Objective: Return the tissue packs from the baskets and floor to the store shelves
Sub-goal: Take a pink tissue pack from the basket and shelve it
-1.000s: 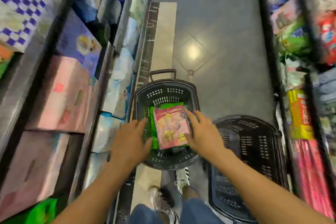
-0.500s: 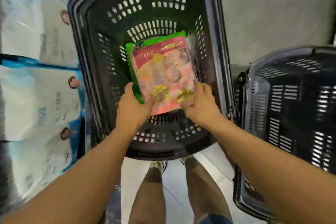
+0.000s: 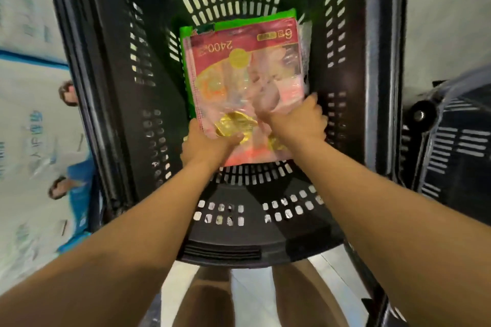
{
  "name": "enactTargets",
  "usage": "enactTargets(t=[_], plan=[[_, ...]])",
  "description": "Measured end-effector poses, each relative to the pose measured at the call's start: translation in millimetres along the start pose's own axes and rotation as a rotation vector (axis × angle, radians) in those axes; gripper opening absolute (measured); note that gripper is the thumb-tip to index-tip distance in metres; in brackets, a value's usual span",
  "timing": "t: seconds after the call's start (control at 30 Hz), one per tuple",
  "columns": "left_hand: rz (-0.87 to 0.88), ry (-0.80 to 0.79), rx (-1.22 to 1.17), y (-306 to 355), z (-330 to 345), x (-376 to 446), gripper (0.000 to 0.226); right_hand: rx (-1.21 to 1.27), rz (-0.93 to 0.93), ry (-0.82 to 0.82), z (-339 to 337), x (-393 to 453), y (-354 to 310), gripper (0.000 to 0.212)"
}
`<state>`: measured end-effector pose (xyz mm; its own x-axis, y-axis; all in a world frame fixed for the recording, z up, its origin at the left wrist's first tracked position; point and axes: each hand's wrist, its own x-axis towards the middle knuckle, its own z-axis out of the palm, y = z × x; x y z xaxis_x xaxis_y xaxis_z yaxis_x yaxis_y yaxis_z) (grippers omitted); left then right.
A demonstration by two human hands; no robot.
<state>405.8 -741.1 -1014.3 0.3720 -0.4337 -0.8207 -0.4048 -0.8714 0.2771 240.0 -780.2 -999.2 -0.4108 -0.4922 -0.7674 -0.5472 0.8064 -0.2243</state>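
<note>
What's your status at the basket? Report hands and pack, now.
Left hand and right hand both gripping near end of red tissue pack. Pack inside black basket, lying on green pack. Nothing blocking the lift.

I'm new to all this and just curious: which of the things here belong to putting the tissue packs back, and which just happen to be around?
Part of the job:
- pink tissue pack
- green pack beneath it
- black basket
- left hand, right hand

Just around:
- second basket
- white-and-blue packs at left
</note>
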Motion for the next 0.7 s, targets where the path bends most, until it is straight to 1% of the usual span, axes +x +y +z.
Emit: enactTargets(t=[0.03, 0.07, 0.13, 0.2, 0.27, 0.3, 0.37, 0.43, 0.47, 0.5, 0.57, 0.6, 0.67, 0.7], plan=[[-0.017, 0.032, 0.013, 2.2, -11.1, -2.1, 0.093, -0.032, 0.028, -0.033, -1.2, -0.6, -6.4, 0.12], [-0.027, 0.045, 0.022, 2.6, -19.8, -2.5, 0.091, -0.042, 0.048, -0.068, -2.6, -0.4, -10.6, 0.116], [-0.027, 0.052, 0.022, 3.2, -34.6, -7.0, 0.089, 0.012, 0.059, -0.079, -5.2, -3.2, -12.2, 0.105], [-0.029, 0.039, 0.038, 4.1, -39.9, -13.4, 0.097, 0.064, 0.055, -0.071, -8.4, -7.8, -10.3, 0.104], [-0.042, 0.039, 0.015, 4.4, -46.7, -21.5, 0.106, 0.061, 0.008, -0.1, -12.2, -17.2, -12.1, 0.094], [-0.054, 0.029, 0.003, 5.4, -46.6, -24.2, 0.103, 0.071, -0.003, -0.127, -12.8, -17.3, -8.9, 0.089], [-0.052, 0.003, -0.015, 10.4, -52.4, -37.8, 0.096, 0.176, -0.073, -0.179, -26.6, -24.3, -6.3, 0.083], [-0.054, 0.0, -0.031, 12.8, -58.9, -52.4, 0.096, 0.272, -0.15, -0.248, -40.8, -35.4, -3.7, 0.08], [-0.059, -0.015, -0.053, 13.6, -62.4, -59.7, 0.094, 0.287, -0.181, -0.298, -51.5, -42.2, -3.0, 0.078], [-0.068, -0.031, -0.073, 13.3, -64.1, -65.6, 0.089, 0.29, -0.197, -0.317, -55.3, -46.2, 1.3, 0.078], [-0.064, -0.097, -0.138, 21.5, -82.7, -92.3, 0.08, 0.299, -0.271, -0.353, -84.3, -75.0, -6.0, 0.076], [-0.067, -0.119, -0.148, 18.0, -84.0, -97.3, 0.077, 0.314, -0.28, -0.367, -87.6, -79.7, -1.8, 0.071], [-0.032, -0.146, -0.187, 29.2, -111.0, -133.1, 0.074, 0.331, -0.341, -0.416, -126.0, -115.1, -16.9, 0.057], [-0.025, -0.141, -0.178, 24.6, -111.0, -139.5, 0.071, 0.344, -0.33, -0.428, -129.6, -119.7, -11.8, 0.054]])
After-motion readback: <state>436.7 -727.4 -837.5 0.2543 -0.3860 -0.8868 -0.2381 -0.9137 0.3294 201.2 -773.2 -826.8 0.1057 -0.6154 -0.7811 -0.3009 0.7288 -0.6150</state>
